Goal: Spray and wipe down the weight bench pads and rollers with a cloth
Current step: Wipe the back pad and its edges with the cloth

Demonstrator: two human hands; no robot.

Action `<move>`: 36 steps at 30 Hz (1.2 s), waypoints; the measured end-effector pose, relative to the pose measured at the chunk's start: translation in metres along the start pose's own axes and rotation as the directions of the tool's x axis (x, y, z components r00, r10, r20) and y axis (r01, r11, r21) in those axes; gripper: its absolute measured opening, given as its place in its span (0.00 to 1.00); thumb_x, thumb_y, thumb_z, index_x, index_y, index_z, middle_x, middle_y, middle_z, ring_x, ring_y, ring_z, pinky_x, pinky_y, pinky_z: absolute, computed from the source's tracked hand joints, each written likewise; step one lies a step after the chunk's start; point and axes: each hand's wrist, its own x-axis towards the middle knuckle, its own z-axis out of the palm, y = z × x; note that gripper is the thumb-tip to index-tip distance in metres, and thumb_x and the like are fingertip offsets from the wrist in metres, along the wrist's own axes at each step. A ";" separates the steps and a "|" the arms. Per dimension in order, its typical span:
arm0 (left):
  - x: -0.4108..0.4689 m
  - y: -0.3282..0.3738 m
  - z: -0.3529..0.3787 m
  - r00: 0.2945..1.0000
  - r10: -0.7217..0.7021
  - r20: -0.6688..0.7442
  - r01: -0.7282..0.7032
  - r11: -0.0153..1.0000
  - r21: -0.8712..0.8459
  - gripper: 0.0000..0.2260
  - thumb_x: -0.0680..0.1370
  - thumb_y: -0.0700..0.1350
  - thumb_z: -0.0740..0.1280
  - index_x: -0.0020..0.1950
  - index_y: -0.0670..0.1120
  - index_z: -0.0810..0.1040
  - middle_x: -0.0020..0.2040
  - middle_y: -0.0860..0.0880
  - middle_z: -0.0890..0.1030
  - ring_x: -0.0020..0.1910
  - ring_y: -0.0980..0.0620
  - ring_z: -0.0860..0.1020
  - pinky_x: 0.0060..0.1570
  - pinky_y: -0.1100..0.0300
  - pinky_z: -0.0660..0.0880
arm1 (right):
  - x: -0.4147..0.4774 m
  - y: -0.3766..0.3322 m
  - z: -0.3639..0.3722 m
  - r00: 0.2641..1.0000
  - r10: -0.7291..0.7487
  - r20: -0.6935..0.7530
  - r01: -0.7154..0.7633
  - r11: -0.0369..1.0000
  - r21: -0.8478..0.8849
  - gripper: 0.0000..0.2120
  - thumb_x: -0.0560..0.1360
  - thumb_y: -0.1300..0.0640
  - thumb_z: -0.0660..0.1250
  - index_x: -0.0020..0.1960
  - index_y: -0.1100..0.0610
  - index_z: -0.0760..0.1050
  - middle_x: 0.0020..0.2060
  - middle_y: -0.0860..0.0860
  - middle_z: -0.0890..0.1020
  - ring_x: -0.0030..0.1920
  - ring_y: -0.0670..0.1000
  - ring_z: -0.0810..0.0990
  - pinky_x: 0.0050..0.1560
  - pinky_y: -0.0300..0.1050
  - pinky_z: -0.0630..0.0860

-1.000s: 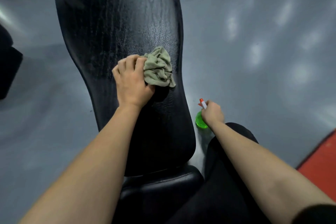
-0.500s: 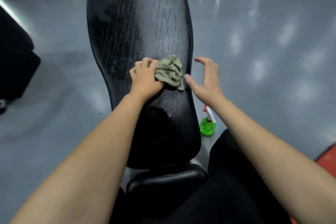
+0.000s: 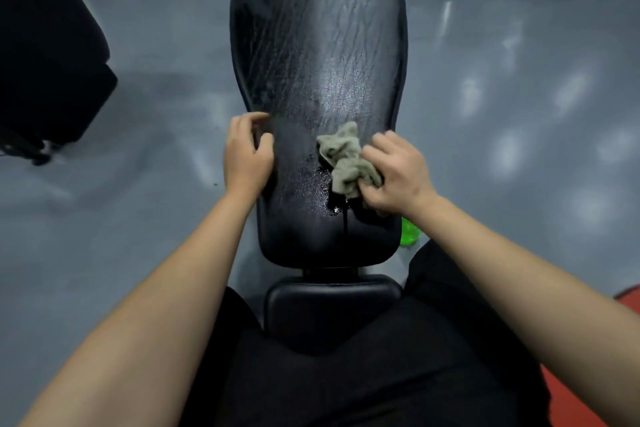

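Head view gives us the right hand [image 3: 398, 173] clenched on the cloth [image 3: 343, 159]. Its fingers curl into the crumpled, olive-green fabric and press it against the back pad [image 3: 318, 45], low on the pad's right half. Part of the cloth bunches out to the left of our knuckles and lies on the vinyl. Just below the cloth we see a wet patch [image 3: 332, 206], dark and glossy, with a thin run of liquid trailing down from it toward the pad's lower edge.

Our left hand [image 3: 246, 156] sits at the pad's left edge, level with the cloth but apart from it. The thumb lies on the black surface and the fingers are bent at the rim. They are blurred, so we cannot tell whether they clasp the edge or only rest there.

The back pad is long, black and cracked, and it shines with moisture along its middle. Beneath its lower end we see the seat pad [image 3: 332, 308], also black, between our legs in dark trousers [image 3: 346, 392].

A green spray bottle [image 3: 409, 236] stands on the grey floor [image 3: 519, 114] just to the right of the back pad, mostly hidden by our right wrist. A strip of red mat [image 3: 628, 296] shows at the right edge. Dark gym equipment [image 3: 45, 62] stands on the left, and more of it lines the top of the view.
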 end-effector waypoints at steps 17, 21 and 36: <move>-0.032 -0.040 0.034 0.688 -0.718 0.102 0.725 0.675 -0.136 0.35 0.83 0.66 0.45 0.77 0.44 0.69 0.76 0.40 0.70 0.75 0.39 0.68 0.76 0.44 0.62 | -0.076 -0.062 0.056 0.954 0.120 0.274 -0.070 0.980 -0.184 0.27 0.68 0.39 0.71 0.59 0.56 0.76 0.46 0.55 0.75 0.44 0.59 0.75 0.41 0.55 0.75; -0.030 -0.044 0.042 0.689 -0.723 0.036 0.724 0.686 -0.069 0.39 0.83 0.67 0.44 0.75 0.38 0.70 0.74 0.36 0.71 0.74 0.37 0.69 0.74 0.44 0.63 | -0.070 -0.055 0.063 0.971 0.043 0.235 -0.003 0.986 -0.167 0.19 0.70 0.40 0.70 0.42 0.56 0.73 0.41 0.56 0.74 0.41 0.59 0.74 0.39 0.54 0.71; -0.034 -0.050 0.045 0.728 -0.685 -0.012 0.685 0.728 -0.005 0.41 0.82 0.69 0.43 0.73 0.38 0.72 0.73 0.35 0.73 0.73 0.37 0.70 0.73 0.45 0.65 | -0.032 -0.057 0.063 0.900 0.028 0.434 0.063 0.979 -0.192 0.26 0.63 0.34 0.72 0.47 0.53 0.72 0.43 0.53 0.79 0.43 0.57 0.77 0.42 0.51 0.71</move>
